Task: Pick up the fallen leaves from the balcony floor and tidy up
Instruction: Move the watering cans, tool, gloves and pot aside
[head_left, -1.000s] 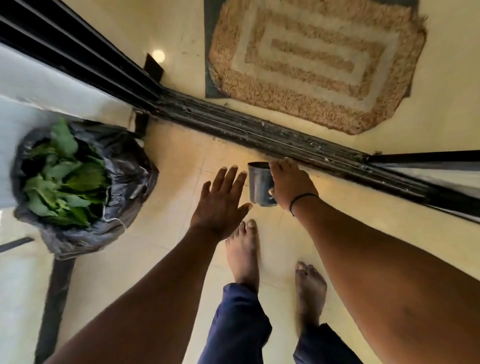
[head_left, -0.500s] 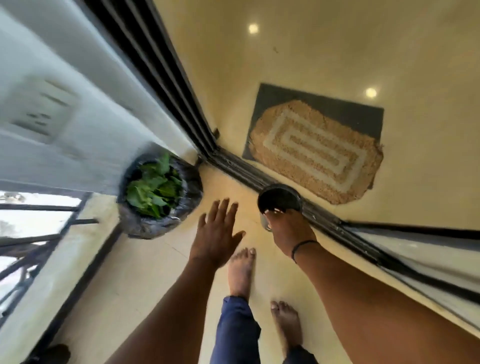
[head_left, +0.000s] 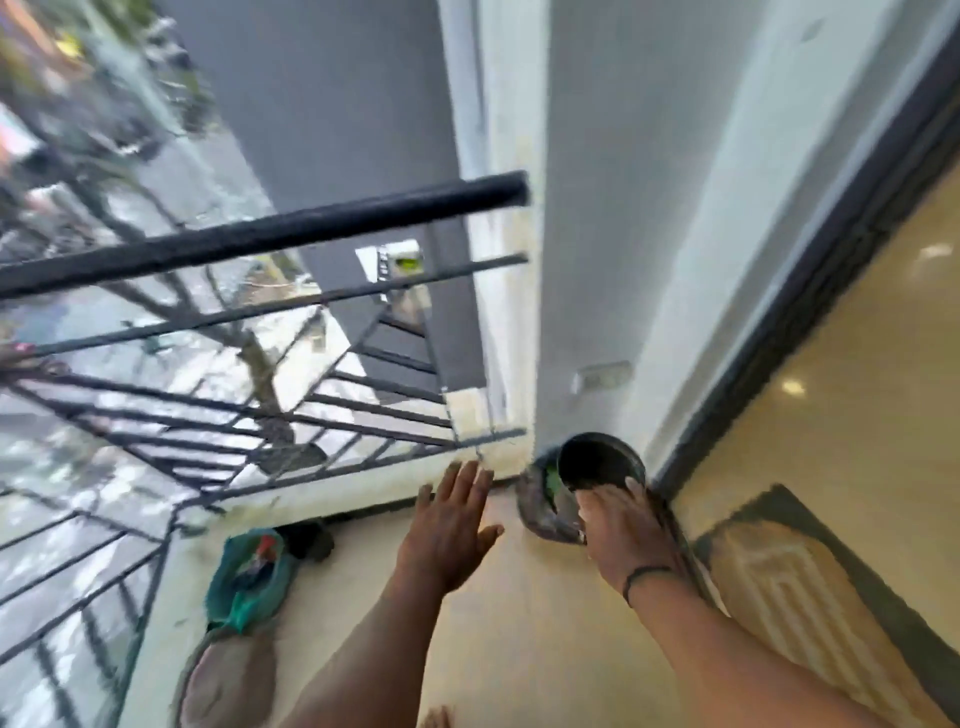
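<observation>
Nearest you, at the lower left, a grey-brown sack (head_left: 228, 680) lies on the balcony floor (head_left: 493, 623), its contents hidden. Just beyond it sits a green bag (head_left: 244, 577) with its mouth open; something dark and a bit of red show inside, too blurred to name. A dark object (head_left: 311, 540) rests on the floor right behind that bag, against the base of the railing (head_left: 260, 239).

Your left hand (head_left: 447, 535) hangs in the air over the floor, fingers straight and spread, holding nothing. Your right hand (head_left: 623, 530), with a black band at the wrist, grips a dark cup (head_left: 597, 462) by its rim, fingertips curled over the near edge. The cup's mouth faces you and its inside looks dark; you cannot tell whether anything is in it.

Directly behind the cup, partly hidden by it, the black bag (head_left: 540, 509) sits in the corner where the white wall (head_left: 597, 208) meets the door track. Green leaves (head_left: 551, 480) show in its open top.

To your right, past the track, a woven mat (head_left: 810, 597) lies on the indoor floor.
</observation>
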